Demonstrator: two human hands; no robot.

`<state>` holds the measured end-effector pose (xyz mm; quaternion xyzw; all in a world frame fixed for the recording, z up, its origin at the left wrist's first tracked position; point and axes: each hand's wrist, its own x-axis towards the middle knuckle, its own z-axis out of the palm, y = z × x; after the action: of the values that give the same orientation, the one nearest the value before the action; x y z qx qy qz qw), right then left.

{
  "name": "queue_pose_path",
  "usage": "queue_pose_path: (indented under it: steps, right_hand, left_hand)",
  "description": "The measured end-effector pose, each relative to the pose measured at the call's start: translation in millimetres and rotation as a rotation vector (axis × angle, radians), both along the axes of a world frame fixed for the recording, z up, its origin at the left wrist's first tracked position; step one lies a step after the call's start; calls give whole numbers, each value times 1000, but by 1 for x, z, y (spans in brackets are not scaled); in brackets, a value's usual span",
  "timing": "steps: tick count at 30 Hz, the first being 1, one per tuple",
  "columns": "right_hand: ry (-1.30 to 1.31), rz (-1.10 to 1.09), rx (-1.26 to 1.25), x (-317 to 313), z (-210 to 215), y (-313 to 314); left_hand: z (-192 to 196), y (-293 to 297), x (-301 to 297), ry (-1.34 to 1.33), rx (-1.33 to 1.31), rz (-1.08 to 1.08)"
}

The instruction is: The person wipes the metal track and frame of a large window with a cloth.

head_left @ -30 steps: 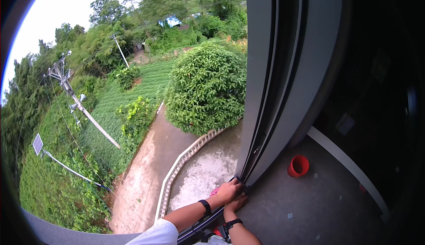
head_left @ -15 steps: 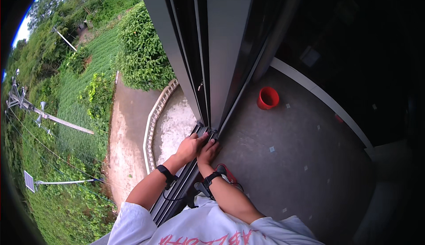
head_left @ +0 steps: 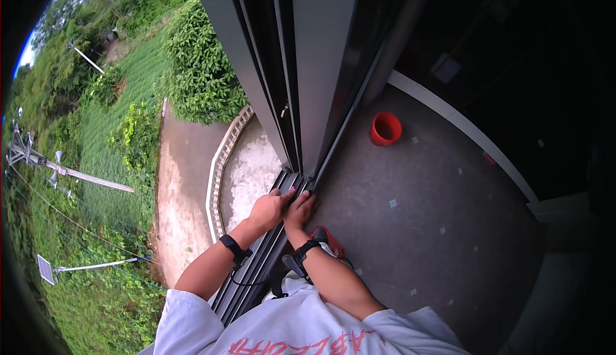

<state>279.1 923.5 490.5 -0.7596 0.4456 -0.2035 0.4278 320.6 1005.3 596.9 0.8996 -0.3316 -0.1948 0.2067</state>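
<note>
My left hand (head_left: pixel 268 208) and my right hand (head_left: pixel 299 210) rest side by side on the dark metal window track (head_left: pixel 256 268), close to the foot of the sliding window frame (head_left: pixel 301 73). Both hands have their fingers curled down against the rails. Something pinkish shows between the fingertips, too small to tell what it is. Whether either hand holds anything is not clear. Each wrist wears a black band. A red shoe (head_left: pixel 328 242) shows just behind my right forearm.
A red bucket (head_left: pixel 385 128) stands on the grey speckled floor (head_left: pixel 423 220) to the right of the frame. Beyond the track lies a long drop to a paved path (head_left: pixel 183 182), a low balustrade (head_left: pixel 221 162), bushes and power lines.
The view has swung down and toward the room, so the frame now stands at centre. Both hands stay together on the track by the frame's foot.
</note>
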Motion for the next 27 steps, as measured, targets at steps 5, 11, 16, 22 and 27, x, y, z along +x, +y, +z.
queue_pose_path:
  steps: [5,11,16,22,27]
  right_hand:
    - [-142,-12,176,4,24,15]
    - [-158,0,94,-8,15,-13]
    - [-162,26,61,-7,5,-6]
    - [-54,101,87,-6,12,-9]
    - [-80,110,58,-6,14,-8]
  left_hand:
    - [-5,-7,8,-33,-74,249]
    - [-34,-30,19,-44,-253,234]
    - [-21,-29,19,-125,-219,199]
    - [-33,-20,19,-234,-33,-25]
    - [-31,-27,18,-218,45,-29]
